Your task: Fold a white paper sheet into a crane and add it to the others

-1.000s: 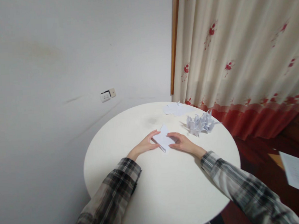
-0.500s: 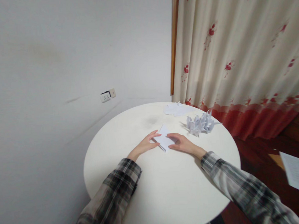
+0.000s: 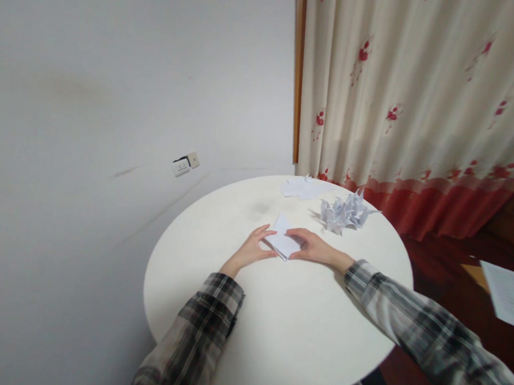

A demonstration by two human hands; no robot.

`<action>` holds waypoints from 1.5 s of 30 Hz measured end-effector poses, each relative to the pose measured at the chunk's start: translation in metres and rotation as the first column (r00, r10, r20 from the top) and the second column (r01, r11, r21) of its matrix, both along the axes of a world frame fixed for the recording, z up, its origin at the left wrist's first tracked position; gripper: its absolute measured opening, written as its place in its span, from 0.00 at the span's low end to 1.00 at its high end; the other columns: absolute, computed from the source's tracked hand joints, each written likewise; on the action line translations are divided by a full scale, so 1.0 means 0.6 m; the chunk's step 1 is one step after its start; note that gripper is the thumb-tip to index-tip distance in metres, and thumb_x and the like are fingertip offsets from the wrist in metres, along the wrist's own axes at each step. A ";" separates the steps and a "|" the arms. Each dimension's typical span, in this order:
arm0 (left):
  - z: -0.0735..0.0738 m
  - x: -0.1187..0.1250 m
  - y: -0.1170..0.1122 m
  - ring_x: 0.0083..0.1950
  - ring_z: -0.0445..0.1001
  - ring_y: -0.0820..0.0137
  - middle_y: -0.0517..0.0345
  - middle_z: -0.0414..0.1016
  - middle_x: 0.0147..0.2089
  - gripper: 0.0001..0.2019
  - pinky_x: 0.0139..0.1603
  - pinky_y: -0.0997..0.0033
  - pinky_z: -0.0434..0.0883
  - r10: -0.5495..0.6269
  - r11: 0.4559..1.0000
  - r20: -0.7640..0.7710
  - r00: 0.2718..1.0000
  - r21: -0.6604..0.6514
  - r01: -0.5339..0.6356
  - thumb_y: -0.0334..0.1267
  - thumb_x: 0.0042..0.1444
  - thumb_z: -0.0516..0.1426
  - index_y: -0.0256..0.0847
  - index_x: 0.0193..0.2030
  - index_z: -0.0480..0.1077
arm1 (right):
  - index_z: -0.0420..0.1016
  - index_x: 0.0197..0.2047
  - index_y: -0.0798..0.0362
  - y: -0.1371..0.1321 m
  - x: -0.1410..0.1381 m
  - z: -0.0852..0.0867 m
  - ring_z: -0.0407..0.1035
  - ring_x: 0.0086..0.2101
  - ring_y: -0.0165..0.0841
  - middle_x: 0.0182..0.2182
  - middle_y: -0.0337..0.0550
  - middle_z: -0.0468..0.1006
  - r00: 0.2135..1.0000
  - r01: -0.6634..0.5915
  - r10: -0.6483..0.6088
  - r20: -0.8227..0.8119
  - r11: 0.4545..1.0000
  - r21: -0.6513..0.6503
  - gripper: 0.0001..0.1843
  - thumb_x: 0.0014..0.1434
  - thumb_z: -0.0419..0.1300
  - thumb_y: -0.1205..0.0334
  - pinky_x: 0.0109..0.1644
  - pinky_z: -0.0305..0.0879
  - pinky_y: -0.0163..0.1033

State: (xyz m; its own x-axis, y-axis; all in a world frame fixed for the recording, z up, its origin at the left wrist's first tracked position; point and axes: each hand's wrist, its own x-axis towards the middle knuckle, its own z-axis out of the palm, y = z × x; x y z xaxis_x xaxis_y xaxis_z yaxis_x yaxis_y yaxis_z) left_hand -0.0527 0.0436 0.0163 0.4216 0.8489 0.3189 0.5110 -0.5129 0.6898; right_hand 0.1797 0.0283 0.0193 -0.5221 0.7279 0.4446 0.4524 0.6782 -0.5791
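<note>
A folded white paper lies on the round white table, its point aimed away from me. My left hand presses on the paper's left edge with thumb and fingers pinched. On the paper's right side, my right hand grips it the same way. Both arms wear plaid sleeves.
A heap of folded white paper figures sits at the table's far right. Flat white sheets lie at the far edge. A flowered curtain hangs on the right, a wall socket on the left wall. Papers lie low at right.
Both hands have drawn slightly closer together on the paper, and its near corner has shifted a little. Everything else is as before.
</note>
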 end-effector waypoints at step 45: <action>0.005 0.016 -0.007 0.39 0.70 0.69 0.54 0.73 0.39 0.10 0.41 0.71 0.66 0.056 0.982 -0.037 0.998 0.184 -0.049 0.33 0.47 0.57 0.37 0.39 0.70 | 0.69 0.32 0.55 0.008 -0.003 -0.001 0.63 0.28 0.29 0.26 0.39 0.71 0.982 0.189 -0.186 -0.043 0.981 0.054 0.04 0.53 0.53 0.67 0.33 0.58 0.32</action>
State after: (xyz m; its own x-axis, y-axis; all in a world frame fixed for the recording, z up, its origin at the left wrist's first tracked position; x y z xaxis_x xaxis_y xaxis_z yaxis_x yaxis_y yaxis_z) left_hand -0.0430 0.0397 0.0192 0.3942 0.7992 0.4538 0.5668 -0.6001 0.5645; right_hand 0.1779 0.0328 0.0189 -0.3608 0.7840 0.5051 0.5533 0.6159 -0.5608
